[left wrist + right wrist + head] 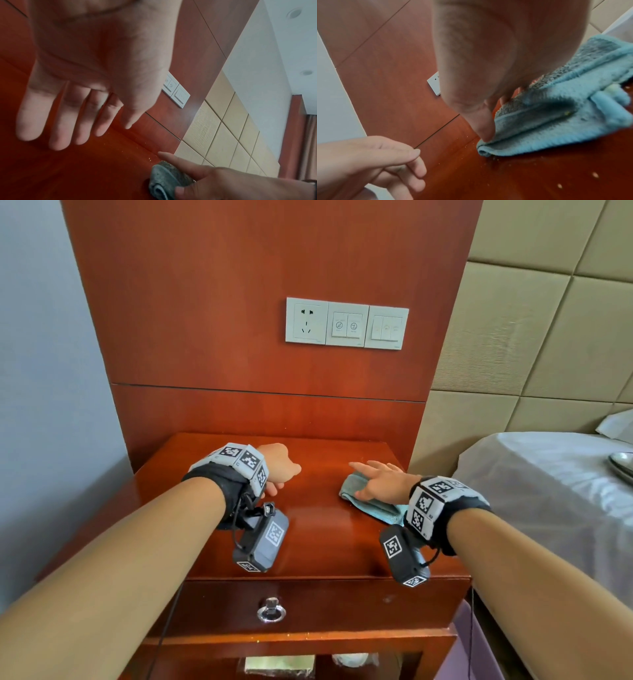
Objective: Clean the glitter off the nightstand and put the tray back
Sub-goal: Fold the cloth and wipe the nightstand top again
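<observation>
While the drawer front with its metal ring pull [271, 609] sits nearest, the nightstand [322, 546] top above it is glossy red-brown wood. Pale glitter specks [489, 158] lie by the folded blue cloth [371, 501]. On that cloth the right hand [382, 482] presses with straight fingers. Beside it the left hand [279, 467] hovers, fingers relaxed, holding nothing. A bed [548, 484] stands to the right, with a metal tray [622, 462] at its edge. Behind, a wood panel carries the socket and switches [346, 324]; their markings are unreadable.
</observation>
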A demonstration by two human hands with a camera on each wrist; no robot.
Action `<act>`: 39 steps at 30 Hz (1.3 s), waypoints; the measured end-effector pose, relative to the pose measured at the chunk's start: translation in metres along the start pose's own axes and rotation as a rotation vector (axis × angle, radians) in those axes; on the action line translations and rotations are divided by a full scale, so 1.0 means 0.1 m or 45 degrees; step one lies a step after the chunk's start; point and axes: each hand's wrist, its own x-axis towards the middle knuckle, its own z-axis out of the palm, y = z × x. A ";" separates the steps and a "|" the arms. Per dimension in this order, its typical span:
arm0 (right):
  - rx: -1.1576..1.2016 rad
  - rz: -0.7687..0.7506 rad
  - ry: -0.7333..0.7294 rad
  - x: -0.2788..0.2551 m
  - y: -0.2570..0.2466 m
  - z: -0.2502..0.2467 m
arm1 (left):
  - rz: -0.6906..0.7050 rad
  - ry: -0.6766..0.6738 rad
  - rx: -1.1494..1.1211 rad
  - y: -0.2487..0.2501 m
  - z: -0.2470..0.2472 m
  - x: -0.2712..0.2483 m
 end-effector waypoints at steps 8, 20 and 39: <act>0.057 0.050 -0.054 -0.10 0.21 0.06 | -0.019 0.033 0.018 -0.25 -0.10 -0.05; -0.153 0.152 0.108 -0.17 -0.09 0.43 | -0.093 0.131 -0.023 -0.64 -0.16 -0.28; -0.080 -0.663 -0.013 -0.63 -2.71 1.21 | -0.359 0.545 0.240 -2.18 -0.60 -1.12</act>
